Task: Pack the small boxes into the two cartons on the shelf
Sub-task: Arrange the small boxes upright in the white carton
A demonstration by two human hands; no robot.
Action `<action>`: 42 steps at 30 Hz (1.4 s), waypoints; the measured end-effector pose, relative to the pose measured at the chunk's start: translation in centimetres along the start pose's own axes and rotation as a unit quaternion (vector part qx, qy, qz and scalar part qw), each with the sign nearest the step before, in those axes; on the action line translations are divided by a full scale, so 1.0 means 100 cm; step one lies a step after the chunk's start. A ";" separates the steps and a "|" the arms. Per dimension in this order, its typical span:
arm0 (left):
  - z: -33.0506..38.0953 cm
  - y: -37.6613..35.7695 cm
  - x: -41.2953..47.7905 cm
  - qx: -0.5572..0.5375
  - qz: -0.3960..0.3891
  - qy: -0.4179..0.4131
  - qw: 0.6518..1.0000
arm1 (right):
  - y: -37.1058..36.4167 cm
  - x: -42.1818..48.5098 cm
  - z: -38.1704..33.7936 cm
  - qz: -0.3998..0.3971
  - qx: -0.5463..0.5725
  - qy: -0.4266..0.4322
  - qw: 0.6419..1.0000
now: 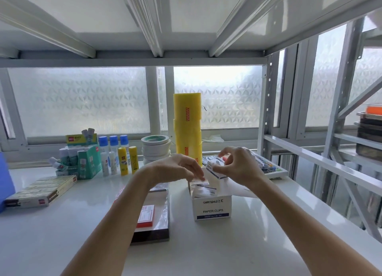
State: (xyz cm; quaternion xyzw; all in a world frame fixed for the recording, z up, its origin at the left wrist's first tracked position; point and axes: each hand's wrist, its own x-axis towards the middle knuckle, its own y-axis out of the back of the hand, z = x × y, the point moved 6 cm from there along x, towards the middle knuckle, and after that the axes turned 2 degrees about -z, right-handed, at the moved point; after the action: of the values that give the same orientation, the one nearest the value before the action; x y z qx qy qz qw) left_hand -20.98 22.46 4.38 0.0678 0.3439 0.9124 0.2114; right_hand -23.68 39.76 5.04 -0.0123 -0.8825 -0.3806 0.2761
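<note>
A white carton (213, 208) printed "PAPER CLIPS" stands open on the white shelf (258, 234), right of centre. Small white boxes (204, 190) lie inside its open top. My left hand (177, 167) reaches over the carton, its fingertips pressing on one small box (199, 180) at the carton's far left edge. My right hand (237, 166) hovers just above and behind the carton, pinching another small white box (215, 168) that is tilted. A second carton is not clearly visible; it may be hidden behind my hands.
A dark flat pack with an orange-red pad (146, 216) lies left of the carton. Yellow tape rolls (187, 129), white tape rolls (156, 149), glue sticks (124, 160), a green glue box (86, 162) and a flat box (41, 191) stand behind and left. A tray of clips (268, 168) sits right.
</note>
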 end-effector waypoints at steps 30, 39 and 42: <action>0.009 -0.030 0.043 0.296 0.126 0.153 0.934 | -0.031 -0.008 -0.002 -0.192 -0.094 0.086 0.973; 0.007 -0.007 0.038 0.314 0.149 0.091 0.933 | -0.014 -0.001 0.003 -0.119 -0.043 0.083 0.988; 0.002 -0.003 0.039 0.324 0.103 0.092 0.936 | -0.013 0.000 0.004 -0.110 -0.037 0.082 0.990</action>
State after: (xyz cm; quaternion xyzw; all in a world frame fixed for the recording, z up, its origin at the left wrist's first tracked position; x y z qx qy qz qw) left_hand -24.33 24.53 4.26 0.0834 0.6297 0.7707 0.0500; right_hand -24.12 39.10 3.99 0.1053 -0.8381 -0.4409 0.3034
